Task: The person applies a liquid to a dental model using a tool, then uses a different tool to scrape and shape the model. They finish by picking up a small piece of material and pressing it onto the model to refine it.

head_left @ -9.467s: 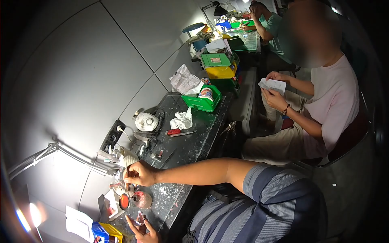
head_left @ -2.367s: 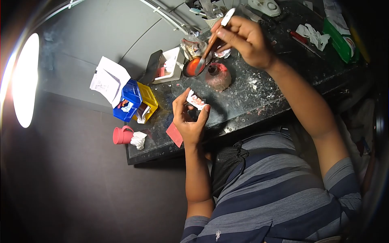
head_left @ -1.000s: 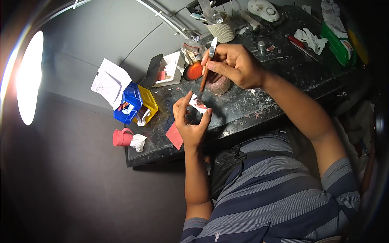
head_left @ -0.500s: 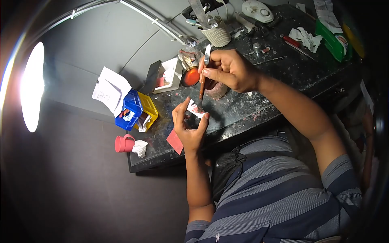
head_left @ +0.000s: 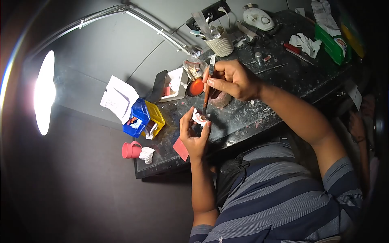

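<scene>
My left hand point(head_left: 194, 139) grips a small white dental cast point(head_left: 199, 117) with pink-red wax on it, between thumb and fingers. Closed in a pinch, my right hand point(head_left: 236, 83) holds a wax knife point(head_left: 207, 94) by its brown handle. The knife's pale blade points up and away, while its dark lower end meets the cast; exact contact is too small to make out. Behind the knife are a dark dish of orange-red wax point(head_left: 196, 86) and a pinkish rounded block point(head_left: 220, 99), partly hidden. A pink wax sheet point(head_left: 180, 149) lies beside my left wrist.
On the dark worktop point(head_left: 243, 127) stand a white box point(head_left: 176, 85), blue and yellow bins point(head_left: 139, 121), a pink mug point(head_left: 130, 150) by crumpled tissue point(head_left: 146, 154), and a tool cup point(head_left: 221, 43). A bright lamp point(head_left: 45, 93) hangs left. Another person's hand point(head_left: 357, 125) shows at right.
The knife's lower end has moved down onto the cast, which is tilted differently in my left hand. The whole view has shifted slightly, so the bench appears lower and further right.
</scene>
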The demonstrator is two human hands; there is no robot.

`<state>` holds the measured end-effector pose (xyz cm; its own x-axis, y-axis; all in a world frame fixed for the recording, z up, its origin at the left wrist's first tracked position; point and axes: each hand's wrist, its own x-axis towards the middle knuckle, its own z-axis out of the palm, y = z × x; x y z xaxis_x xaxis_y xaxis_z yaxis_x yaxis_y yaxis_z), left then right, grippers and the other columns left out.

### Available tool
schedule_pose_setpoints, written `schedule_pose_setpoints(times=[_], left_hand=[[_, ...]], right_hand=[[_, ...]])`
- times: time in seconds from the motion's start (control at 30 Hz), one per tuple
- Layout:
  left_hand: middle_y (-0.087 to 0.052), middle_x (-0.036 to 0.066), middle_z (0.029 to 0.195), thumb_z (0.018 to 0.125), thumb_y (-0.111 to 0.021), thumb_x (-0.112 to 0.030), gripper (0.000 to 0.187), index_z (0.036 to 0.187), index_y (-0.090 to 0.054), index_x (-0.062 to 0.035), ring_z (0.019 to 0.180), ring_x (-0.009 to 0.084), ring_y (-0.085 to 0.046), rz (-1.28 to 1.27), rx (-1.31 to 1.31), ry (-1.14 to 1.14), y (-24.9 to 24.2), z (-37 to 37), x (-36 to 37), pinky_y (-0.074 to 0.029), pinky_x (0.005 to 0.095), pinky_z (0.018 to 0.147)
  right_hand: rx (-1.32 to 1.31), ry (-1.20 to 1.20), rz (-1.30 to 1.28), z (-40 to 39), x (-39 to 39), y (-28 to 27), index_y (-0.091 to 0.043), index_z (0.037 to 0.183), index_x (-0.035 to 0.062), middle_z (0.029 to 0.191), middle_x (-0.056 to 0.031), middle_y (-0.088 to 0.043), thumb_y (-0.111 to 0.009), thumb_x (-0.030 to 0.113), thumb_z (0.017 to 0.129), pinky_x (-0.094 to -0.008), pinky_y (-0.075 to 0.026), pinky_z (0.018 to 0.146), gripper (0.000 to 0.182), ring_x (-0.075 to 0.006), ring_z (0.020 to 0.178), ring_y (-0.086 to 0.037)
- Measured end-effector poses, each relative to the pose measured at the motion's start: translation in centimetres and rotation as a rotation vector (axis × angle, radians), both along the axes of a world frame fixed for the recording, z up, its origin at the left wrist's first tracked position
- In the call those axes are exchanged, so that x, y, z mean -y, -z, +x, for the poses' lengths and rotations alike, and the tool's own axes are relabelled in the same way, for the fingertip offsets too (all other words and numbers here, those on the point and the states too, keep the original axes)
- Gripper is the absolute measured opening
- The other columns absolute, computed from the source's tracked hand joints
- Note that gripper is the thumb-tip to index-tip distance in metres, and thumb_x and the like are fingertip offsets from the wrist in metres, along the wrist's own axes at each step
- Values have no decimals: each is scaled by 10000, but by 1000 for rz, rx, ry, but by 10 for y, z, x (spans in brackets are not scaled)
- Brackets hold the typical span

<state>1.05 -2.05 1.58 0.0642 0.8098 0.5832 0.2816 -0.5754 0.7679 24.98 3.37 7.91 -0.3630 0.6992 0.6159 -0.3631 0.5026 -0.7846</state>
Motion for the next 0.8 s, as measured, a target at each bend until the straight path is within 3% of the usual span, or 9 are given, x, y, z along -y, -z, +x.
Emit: schedule_pose_setpoints(times=[0.4,0.47,0.8], left_hand=[[-576,94,1209,821,-780,9,588,1360,-553,73,1070,160,-616,-63,88,95,1,0,1,-477,297,958],[-586,96,1196,825,-780,5,586,1359,-550,78,1076,160,-617,-82,108,107,0,1,2,-474,297,962],[-645,127,1207,859,-765,-25,589,1377,-519,111,1106,166,-618,-72,126,124,1,0,2,-465,297,981]], right_hand=[[32,36,-26,0,1,0,-598,1112,-53,951,-119,-722,-589,107,1011,-284,-583,789,190,-140,884,-703],[40,65,60,-1,0,0,-602,1104,-45,948,-125,-714,-578,59,1005,-241,-560,741,146,-127,873,-698],[-2,37,19,0,3,-1,-609,1093,-42,933,-115,-719,-581,67,1003,-237,-547,744,144,-114,873,-691]])
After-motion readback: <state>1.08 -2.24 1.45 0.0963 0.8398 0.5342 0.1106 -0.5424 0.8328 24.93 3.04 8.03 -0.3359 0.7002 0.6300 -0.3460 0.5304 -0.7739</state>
